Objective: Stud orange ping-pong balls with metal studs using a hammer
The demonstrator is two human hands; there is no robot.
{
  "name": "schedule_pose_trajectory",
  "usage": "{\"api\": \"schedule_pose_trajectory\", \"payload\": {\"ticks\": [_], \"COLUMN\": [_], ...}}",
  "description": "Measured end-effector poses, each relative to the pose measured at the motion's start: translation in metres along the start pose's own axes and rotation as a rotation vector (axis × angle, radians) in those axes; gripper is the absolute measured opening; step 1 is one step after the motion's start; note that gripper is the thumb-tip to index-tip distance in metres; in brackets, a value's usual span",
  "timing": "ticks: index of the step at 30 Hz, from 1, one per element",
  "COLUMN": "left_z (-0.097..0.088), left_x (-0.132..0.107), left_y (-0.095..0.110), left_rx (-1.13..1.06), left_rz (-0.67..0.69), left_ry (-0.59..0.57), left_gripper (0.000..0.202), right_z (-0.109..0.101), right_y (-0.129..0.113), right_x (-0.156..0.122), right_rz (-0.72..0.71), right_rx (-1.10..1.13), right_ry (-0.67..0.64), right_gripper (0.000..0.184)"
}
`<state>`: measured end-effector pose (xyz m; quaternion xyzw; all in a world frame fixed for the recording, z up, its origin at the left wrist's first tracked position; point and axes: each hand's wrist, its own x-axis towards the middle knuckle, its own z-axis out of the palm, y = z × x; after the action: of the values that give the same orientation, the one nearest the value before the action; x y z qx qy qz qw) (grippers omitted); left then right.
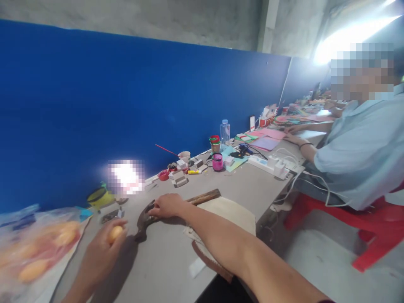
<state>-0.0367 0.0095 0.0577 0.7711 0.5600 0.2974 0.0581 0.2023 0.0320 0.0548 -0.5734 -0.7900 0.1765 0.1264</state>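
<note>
In my left hand [100,250] is a small, round, orange-yellow thing [115,234], gripped between thumb and fingers; I cannot tell its exact kind. My right hand [168,205] is closed around the head end of a claw hammer [143,223]. The hammer lies across the table, and its wooden handle points away to the right, partly behind my right forearm. A cream-coloured sheet or cloth [238,210] lies under the handle. Below my right arm, a brown curved strip [210,259] and a white scrap [197,267] sit near the table's front edge.
Left stands a clear plastic bag [34,248] with orange round things. Along the blue partition [142,92] are a yellow cup [100,198], a pink jar [217,162], a bottle [225,132] and small boxes [179,178]. A power strip [261,165] and a seated co-worker [356,147] are right.
</note>
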Motion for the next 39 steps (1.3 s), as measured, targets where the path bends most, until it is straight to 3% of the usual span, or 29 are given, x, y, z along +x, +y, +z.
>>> {"api": "schedule_pose_trajectory", "payload": {"ticks": [4,12,19,25,30,32,35,39], "left_z": [0.013,0.011,0.013,0.014,0.013,0.014,0.018,0.020], "left_x": [-0.018,-0.016,-0.022,-0.023,-0.025,-0.027,-0.030,-0.032], "left_y": [0.000,-0.009,-0.005,-0.009,-0.008,-0.007,-0.006,-0.003], "left_rx": [-0.112,-0.182,-0.218,-0.235,-0.320,-0.425,-0.711,-1.003], "left_rz": [-0.016,0.049,0.027,0.016,-0.019,-0.096,-0.257,-0.324], "left_ry": [-0.059,-0.092,-0.089,-0.064,-0.021,-0.029,-0.074,-0.179], "left_gripper": [0.029,0.043,0.039,0.038,0.036,0.037,0.046,0.061], "right_z": [0.001,0.009,0.006,0.004,0.002,0.003,0.012,0.030], "right_y": [-0.001,0.000,0.001,-0.006,-0.002,-0.008,-0.030,-0.057], "right_x": [-0.002,-0.003,-0.008,-0.012,-0.012,-0.013,-0.016,-0.021], "right_rz": [0.005,0.024,-0.044,-0.010,0.070,-0.001,-0.217,-0.413], "right_rx": [-0.008,-0.058,-0.048,-0.215,-0.186,-0.125,-0.002,0.039], "right_ry": [0.018,0.050,-0.046,0.113,0.183,0.269,0.364,0.315], "right_gripper": [0.049,0.052,0.044,0.039,0.036,0.033,0.031,0.040]}}
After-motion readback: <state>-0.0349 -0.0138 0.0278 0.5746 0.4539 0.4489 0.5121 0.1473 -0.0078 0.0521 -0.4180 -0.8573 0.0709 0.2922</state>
